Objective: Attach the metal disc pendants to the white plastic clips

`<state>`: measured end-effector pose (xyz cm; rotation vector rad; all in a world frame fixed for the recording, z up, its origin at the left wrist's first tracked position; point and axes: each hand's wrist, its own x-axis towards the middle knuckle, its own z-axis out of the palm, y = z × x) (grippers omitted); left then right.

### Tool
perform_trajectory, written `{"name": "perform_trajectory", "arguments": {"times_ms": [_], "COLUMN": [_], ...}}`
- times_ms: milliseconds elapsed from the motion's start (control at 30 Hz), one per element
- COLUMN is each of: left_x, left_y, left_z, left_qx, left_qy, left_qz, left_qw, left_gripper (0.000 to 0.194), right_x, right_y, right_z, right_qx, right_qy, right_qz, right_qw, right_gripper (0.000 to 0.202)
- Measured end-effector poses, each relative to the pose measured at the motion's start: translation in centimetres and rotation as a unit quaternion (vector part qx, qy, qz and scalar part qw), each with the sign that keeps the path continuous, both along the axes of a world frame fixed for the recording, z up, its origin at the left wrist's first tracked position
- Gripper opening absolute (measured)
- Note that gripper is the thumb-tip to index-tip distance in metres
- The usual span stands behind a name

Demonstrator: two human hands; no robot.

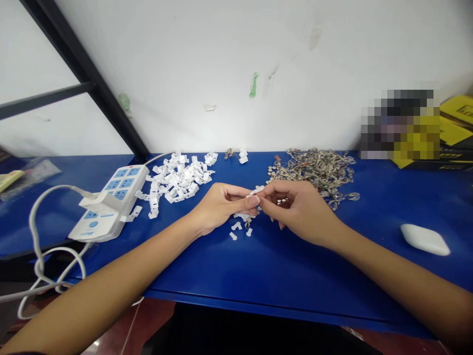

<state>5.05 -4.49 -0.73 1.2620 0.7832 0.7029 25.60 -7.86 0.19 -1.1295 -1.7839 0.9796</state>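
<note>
My left hand (pixel 219 206) and my right hand (pixel 301 209) meet over the middle of the blue table, fingertips nearly touching. Between their pinched fingers is a small white plastic piece (pixel 257 189), partly covered by the fingers, so its exact kind is hard to make out. Below the hands lie a few small white clips (pixel 233 236) and a little metal part (pixel 248 222). A heap of white folded plastic pieces (pixel 185 175) is beyond my left hand. Past my right hand sits a tangled pile of metal loops (pixel 318 167), with small pale discs along its left side.
At left a white power strip (pixel 125 180) with a plug and coiled cable (pixel 35 236) lies on the blue table (pixel 236 276). A white rounded case (pixel 424 239) rests at right. Yellow and black boxes (pixel 456 128) stand at the back right, before a white wall.
</note>
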Motion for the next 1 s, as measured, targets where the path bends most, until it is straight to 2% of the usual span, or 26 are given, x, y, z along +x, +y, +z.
{"name": "perform_trajectory", "arguments": {"times_ms": [133,267,433,533,600,633,667,733,800,833,900,1000], "left_x": [-0.1,-0.3,-0.4,-0.8,-1.7,-2.2,-2.9,-4.4,-5.7,-6.3,-7.1,-7.6], "left_y": [0.0,0.3,0.6,1.0,1.6,1.9,2.3,3.1,3.8,4.1,4.6,5.1], "left_z": [-0.1,-0.3,-0.4,0.2,1.1,1.7,2.3,3.5,4.4,4.7,4.9,4.5], "left_qx": [0.011,0.018,0.019,0.076,0.17,0.238,0.319,0.455,0.528,0.539,0.539,0.523], "left_qy": [-0.009,-0.01,-0.003,0.041,0.105,0.15,0.206,0.315,0.41,0.451,0.514,0.563], "left_qz": [0.0,0.042,0.093,0.11,0.126,0.131,0.137,0.151,0.165,0.161,0.147,0.142], "left_qw": [1.0,0.999,0.995,0.99,0.972,0.95,0.915,0.819,0.725,0.693,0.651,0.624], "left_gripper": [0.04,0.036,0.037,0.038,0.036,0.034,0.03,0.025,0.02,0.019,0.022,0.03], "right_x": [0.1,0.8,2.3,3.3,4.3,4.9,5.6,7.3,9.1,10.0,11.3,11.3], "right_y": [0.1,0.4,1.2,1.6,2.0,2.3,2.6,3.5,4.5,4.9,5.5,5.6], "right_z": [0.3,1.0,2.1,3.0,3.8,4.1,4.4,4.7,4.6,4.5,4.1,3.8], "right_qx": [0.006,0.001,0.048,0.065,0.09,0.107,0.129,0.152,0.14,0.125,0.091,0.113], "right_qy": [-0.002,-0.026,-0.053,-0.069,-0.096,-0.119,-0.148,-0.211,-0.268,-0.299,-0.362,-0.419], "right_qz": [-0.009,-0.029,-0.101,-0.151,-0.198,-0.225,-0.252,-0.3,-0.341,-0.353,-0.353,-0.365], "right_qw": [1.0,0.999,0.992,0.984,0.971,0.961,0.948,0.918,0.89,0.878,0.858,0.823], "right_gripper": [0.014,0.019,0.024,0.027,0.025,0.024,0.022,0.019,0.015,0.013,0.01,0.013]}}
